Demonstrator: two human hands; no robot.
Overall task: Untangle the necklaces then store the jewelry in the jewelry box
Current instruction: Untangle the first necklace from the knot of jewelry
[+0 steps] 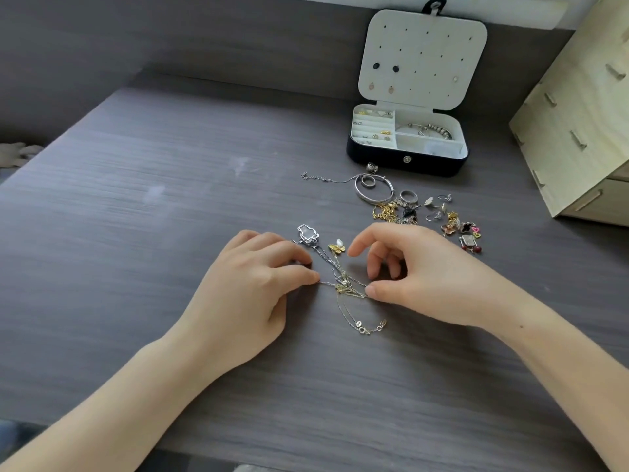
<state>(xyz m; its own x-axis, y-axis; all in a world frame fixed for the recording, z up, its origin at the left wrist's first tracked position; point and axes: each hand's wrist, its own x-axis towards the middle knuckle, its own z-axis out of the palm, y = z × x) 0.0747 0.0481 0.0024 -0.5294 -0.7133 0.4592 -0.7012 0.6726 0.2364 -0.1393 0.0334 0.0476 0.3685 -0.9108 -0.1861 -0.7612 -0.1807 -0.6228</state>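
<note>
Left hand [252, 284]: laid on the counter [136, 233], fingers curled; a thin chain strand is pinched at thumb and forefinger.
Right hand [418, 274]: forefinger lifted and extended, other fingers curled under; the opposite side of the knot is held at the thumb tip.
Tangled necklaces [343, 284]: found between the two hands, touching both; fine silver and gold chains are knotted together, slack and flat on the counter.
Silver pendant [308, 235]: angular open frame, just beyond the left hand's fingertips.
Gold butterfly pendant [337, 247]: small, with a pale bead, between the hands.
Clasp end [366, 327]: gold chain tail trailed toward the wearer, below the right thumb.
Jewelry box [381, 156]: dark shell, white padded lining, lid upright; well beyond the right hand.
Loose jewelry pile [442, 219]: rings, earrings and charms, just beyond the right hand, between it and the box.
Silver bangle [372, 200]: smooth oval, at the pile's far-left edge.
Counter: grey wood grain, matt.
Wooden drawer unit [578, 114]: pale plywood, far right.
</note>
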